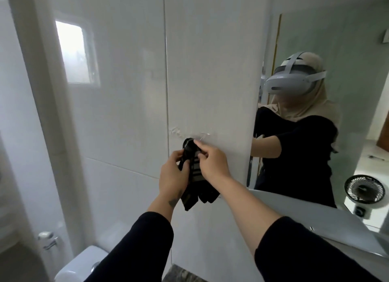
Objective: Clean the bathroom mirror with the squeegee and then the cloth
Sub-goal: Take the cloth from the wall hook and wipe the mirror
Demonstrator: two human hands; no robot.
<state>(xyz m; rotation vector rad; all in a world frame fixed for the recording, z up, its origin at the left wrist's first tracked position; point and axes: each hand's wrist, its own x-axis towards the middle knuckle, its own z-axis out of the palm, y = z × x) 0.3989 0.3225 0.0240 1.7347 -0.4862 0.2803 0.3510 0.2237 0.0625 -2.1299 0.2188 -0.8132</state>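
Observation:
A dark cloth (194,174) with grey stripes hangs in front of the white tiled wall, just below a clear wall hook (202,135). My left hand (172,174) grips the cloth from the left side. My right hand (210,159) pinches its upper edge near the hook. The bathroom mirror (328,39) fills the right side and reflects a person in a headset and dark top. No squeegee is in view.
A white toilet cistern (84,262) stands at the bottom left beside a chrome fitting (48,239). A frosted window (75,52) is reflected in the glossy tiles. A white basin rim (315,214) runs below the mirror. A small black fan (364,189) appears in the mirror.

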